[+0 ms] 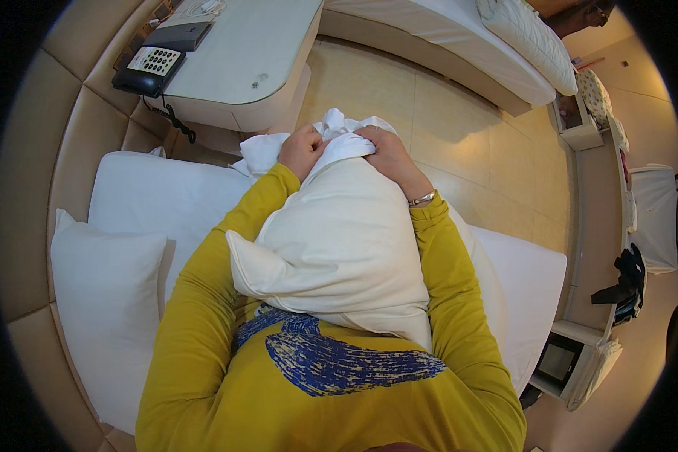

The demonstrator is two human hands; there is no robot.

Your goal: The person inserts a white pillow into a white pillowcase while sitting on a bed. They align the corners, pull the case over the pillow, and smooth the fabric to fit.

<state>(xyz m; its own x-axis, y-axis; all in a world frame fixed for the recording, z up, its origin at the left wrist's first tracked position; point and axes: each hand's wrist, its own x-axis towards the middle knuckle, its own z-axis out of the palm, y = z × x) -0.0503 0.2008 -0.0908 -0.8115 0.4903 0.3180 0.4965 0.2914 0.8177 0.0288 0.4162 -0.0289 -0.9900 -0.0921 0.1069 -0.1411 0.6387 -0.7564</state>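
A cream-white pillow (344,243) leans against my chest between my forearms, one corner sticking out to the left. Its far end is inside a bunched white pillowcase (344,148). My left hand (302,151) grips the left side of this cloth, fingers curled into the folds. On the opposite side my right hand (389,153) pinches the pillowcase, with some fingers hidden by the fabric. Loose folds of the case stand up between and beyond both hands.
Below lies a bed with a white sheet (198,186), and another white pillow (107,271) rests by the padded headboard (68,164). Ahead, a bedside cabinet (231,56) holds a corded telephone (150,68). A second bed (418,34) stands beyond the tiled floor (457,135).
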